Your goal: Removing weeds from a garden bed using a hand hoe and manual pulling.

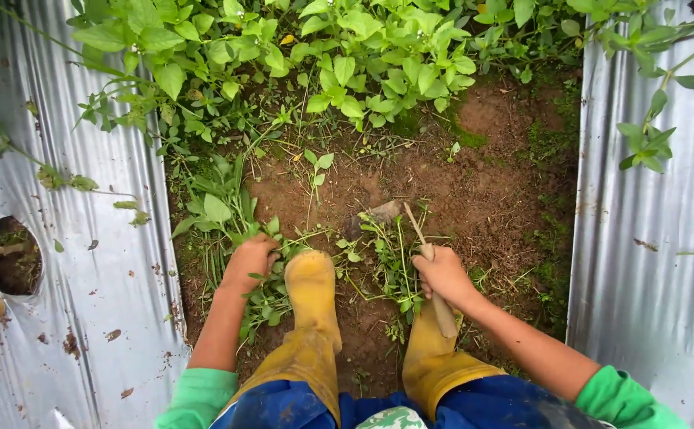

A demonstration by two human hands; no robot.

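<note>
My right hand [445, 274] grips the wooden handle [441, 306] of a small hoe whose blade [379, 214] lies on bare brown soil among cut weeds. My left hand [249, 260] is closed on a clump of leafy green weeds [224, 213] beside my left yellow rubber boot [312, 295]. Most of my right yellow boot [434, 361] is hidden under my right arm. Both arms wear green sleeves.
Silver plastic mulch sheets cover the beds on the left [85, 262] and the right [649, 238]. The left sheet has a round planting hole [13, 256] with soil and a stick. Dense green weeds [347, 56] fill the furrow ahead.
</note>
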